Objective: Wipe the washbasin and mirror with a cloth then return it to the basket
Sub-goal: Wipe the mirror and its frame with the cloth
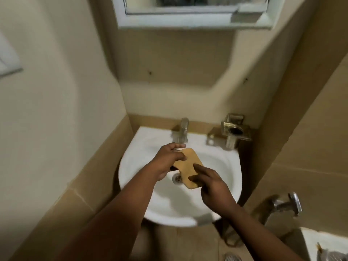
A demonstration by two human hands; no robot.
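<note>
Head cam, one frame, motion blur throughout. I see both hands over the washbasin w/ the cloth held between them, above the drain.

Risks first:
- Cloth is folded small and held only at its edges. If one hand lets go early, I judge it drops into the bowl, likely onto the drain.
- Tap sits just behind the left hand; a backward sweep could knock the knuckles on it.
- Metal holder at the basin's right rear is close to the rim; a wide wipe on that side could catch it.
- Mirror is high on the wall, only its lower edge in view. Reaching up w/ a wet cloth could drip on the wall (can't tell if cloth is wet).
- Basket not in view, so return path unknown.

Hand pose:
- Left hand: forearm comes in from lower left, fingers curled over the cloth's far-left edge, gripping it.
- Right hand: forearm from lower right, index and another finger extended onto the cloth's near-right edge; thumb hidden under it, so prob. a pinch.

Wiping looks not yet started; basin step, early.
</note>
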